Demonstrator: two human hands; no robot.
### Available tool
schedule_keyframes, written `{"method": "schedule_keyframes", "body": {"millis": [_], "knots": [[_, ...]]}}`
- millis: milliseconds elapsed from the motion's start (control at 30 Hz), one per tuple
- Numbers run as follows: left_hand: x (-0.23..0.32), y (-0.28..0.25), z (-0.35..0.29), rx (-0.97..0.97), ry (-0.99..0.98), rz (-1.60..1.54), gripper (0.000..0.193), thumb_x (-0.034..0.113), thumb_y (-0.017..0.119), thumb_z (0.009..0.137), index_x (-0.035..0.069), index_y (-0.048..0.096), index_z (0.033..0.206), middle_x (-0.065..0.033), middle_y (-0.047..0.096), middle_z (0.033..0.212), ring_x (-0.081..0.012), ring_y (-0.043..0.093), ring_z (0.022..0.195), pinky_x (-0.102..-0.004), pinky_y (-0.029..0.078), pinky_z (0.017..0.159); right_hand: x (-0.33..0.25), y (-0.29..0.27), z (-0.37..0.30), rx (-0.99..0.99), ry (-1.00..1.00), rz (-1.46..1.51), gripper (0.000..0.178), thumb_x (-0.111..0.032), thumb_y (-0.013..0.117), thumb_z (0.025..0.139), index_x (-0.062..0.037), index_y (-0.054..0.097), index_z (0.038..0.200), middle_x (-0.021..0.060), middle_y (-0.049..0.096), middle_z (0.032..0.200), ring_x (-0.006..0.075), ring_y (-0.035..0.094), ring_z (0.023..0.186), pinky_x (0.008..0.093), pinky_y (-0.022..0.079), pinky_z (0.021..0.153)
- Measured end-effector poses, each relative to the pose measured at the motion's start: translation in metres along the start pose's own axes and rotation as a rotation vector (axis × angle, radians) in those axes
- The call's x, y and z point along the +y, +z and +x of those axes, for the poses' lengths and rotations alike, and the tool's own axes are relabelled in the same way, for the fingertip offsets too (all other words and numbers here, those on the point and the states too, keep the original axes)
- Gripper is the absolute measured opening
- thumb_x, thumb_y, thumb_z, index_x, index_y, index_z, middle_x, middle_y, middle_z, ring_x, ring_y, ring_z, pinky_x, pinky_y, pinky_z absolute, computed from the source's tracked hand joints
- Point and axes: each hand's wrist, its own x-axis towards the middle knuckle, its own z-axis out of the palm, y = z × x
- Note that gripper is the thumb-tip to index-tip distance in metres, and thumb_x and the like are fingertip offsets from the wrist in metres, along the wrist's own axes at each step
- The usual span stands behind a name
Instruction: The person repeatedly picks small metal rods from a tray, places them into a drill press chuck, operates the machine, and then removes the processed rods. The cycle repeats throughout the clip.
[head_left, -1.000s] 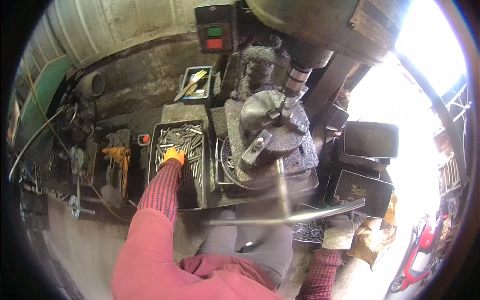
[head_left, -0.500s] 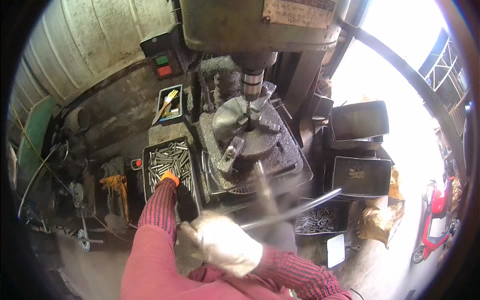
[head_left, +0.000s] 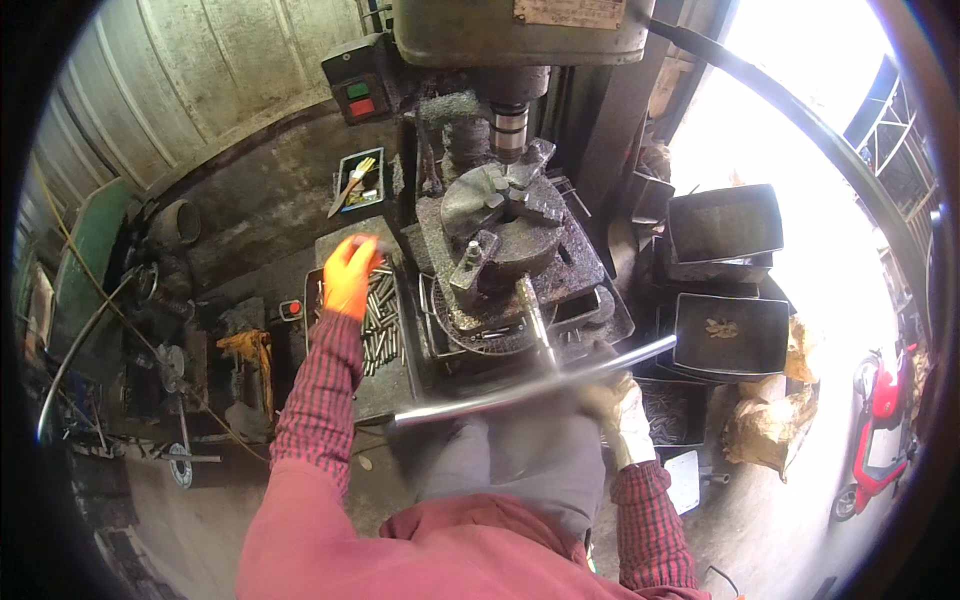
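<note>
My left hand [head_left: 350, 278], in an orange glove, is over the far end of a tray [head_left: 403, 385] of short metal pins [head_left: 380, 325]. Its fingers are drawn together at the tips; what they hold is too blurred to make out. In a whitish glove, my right hand [head_left: 628, 418] is at the long steel bar [head_left: 480, 402] that crosses a shaft [head_left: 535, 312] below the chuck. Motion smears its fingers, so their grip does not show. The round chuck [head_left: 490, 210] with jaws sits under the drill press spindle [head_left: 510, 130].
A small box [head_left: 376, 192] with a brush stands beyond the tray. Green and red buttons [head_left: 360, 98] are on the machine's left. Dark bins [head_left: 725, 225] stack at right, above another bin of pins [head_left: 675, 410]. Metal shavings cover the machine table [head_left: 570, 270].
My right hand has moved right, from before my body to the bar's right part. The bar has turned, its left end now further left. My left hand has lifted and come more into sight.
</note>
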Motion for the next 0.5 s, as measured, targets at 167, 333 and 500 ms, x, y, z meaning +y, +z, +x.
{"method": "schedule_keyframes", "body": {"millis": [167, 333, 500], "knots": [[0.077, 0.137, 0.039, -0.296, -0.017, 0.012, 0.02, 0.014, 0.078, 0.097, -0.001, 0.075, 0.109, -0.0029, 0.075, 0.102, -0.0105, 0.066, 0.095, -0.027, 0.051, 0.088, -0.002, 0.009, -0.004, 0.019, -0.016, 0.054, 0.075, -0.016, 0.078, 0.09, -0.0021, 0.046, 0.156, 0.008, 0.068, 0.117, 0.0127, 0.059, 0.097, 0.0287, 0.052, 0.089], [0.075, 0.188, 0.058, -0.372, -0.146, 0.003, 0.011, 0.011, 0.074, 0.1, 0.001, 0.075, 0.104, -0.003, 0.077, 0.096, -0.0097, 0.067, 0.089, -0.0268, 0.054, 0.084, 0.002, -0.008, -0.019, 0.105, 0.001, -0.375, 0.08, -0.031, 0.082, 0.09, 0.0094, 0.046, 0.149, 0.0216, 0.065, 0.136, 0.0261, 0.066, 0.12, 0.0362, 0.054, 0.101], [0.073, 0.178, 0.069, -0.488, -0.009, 0.305, 0.015, 0.016, 0.072, 0.101, 0.002, 0.076, 0.105, -0.002, 0.076, 0.095, -0.0084, 0.066, 0.086, -0.0276, 0.053, 0.081, -0.003, -0.018, -0.032, 0.133, -0.01, -0.107, 0.071, -0.013, 0.085, 0.086, 0.0076, 0.051, 0.145, 0.0238, 0.067, 0.132, 0.0272, 0.068, 0.12, 0.0378, 0.055, 0.102]]}}
